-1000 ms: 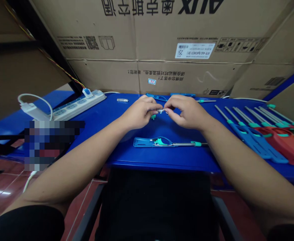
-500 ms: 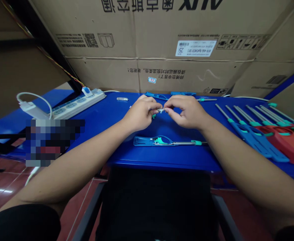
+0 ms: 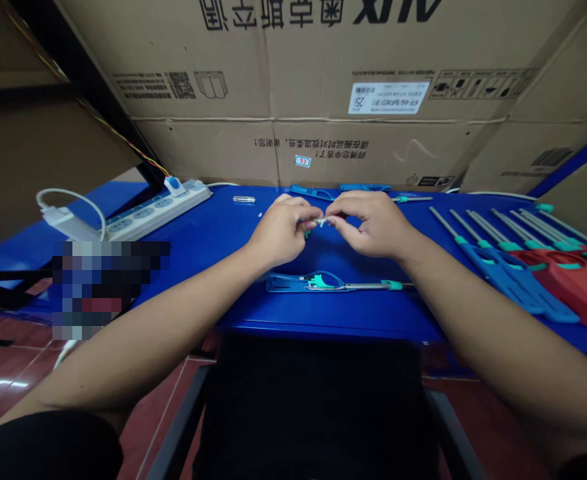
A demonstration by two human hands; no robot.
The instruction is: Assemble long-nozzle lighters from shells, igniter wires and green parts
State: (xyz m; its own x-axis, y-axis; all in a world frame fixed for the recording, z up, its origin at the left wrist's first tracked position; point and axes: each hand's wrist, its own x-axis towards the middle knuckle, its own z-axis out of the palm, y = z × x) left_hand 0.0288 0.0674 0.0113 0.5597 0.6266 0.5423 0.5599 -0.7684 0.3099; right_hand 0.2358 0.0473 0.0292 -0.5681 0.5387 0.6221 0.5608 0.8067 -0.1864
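Note:
Between my fingertips, above the middle of the blue table, is a small white part (image 3: 321,222). My left hand (image 3: 284,229) pinches it from the left, and my right hand (image 3: 368,222) has thumb and forefinger closed at its right end. A bit of green shows just under my left fingers. Nearer to me lies an open blue lighter casing (image 3: 281,283) with a green trigger piece (image 3: 323,281) and a metal tube (image 3: 366,286) reaching right. Two more blue casings (image 3: 311,193) lie behind my hands, partly hidden by them.
Several blue lighters (image 3: 506,277) and red lighters (image 3: 568,283) lie at the right. A white power strip (image 3: 148,217) stands at the left. A small clear tube (image 3: 244,199) lies behind my left hand. Cardboard (image 3: 198,150) walls the back edge.
The view has shifted very slightly. Both hands keep nearly the same place and hold on the small white part.

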